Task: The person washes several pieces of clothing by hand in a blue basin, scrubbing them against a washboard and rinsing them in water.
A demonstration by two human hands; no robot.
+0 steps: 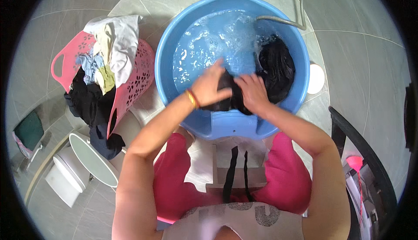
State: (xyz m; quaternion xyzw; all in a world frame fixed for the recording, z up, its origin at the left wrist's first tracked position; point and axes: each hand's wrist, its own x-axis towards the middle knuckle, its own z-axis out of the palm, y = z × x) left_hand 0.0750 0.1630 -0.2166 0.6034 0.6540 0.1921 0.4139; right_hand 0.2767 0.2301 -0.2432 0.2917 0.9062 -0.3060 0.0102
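Note:
A round blue tub [162, 35] of sudsy water stands in front of me, with a moulded ledge at its near side. My left hand [211, 85], its fingers apart and thumb out, is over a wet black garment [226, 103] near that ledge. Beside it, my right hand [254, 93] has its fingers bent over the same dark cloth; its thumb is hidden. More black cloth [277, 68] lies bunched in the water against the tub's right wall. Whether it is one piece with the cloth under my hands I cannot tell.
To the left, a pink perforated laundry basket [146, 61] overflows with white, light and dark clothes. A grey metal shower hose [283, 21] hangs over the tub's far right rim. Outside the right wall sits a round white object [316, 79]. A white toilet [72, 172] stands at lower left.

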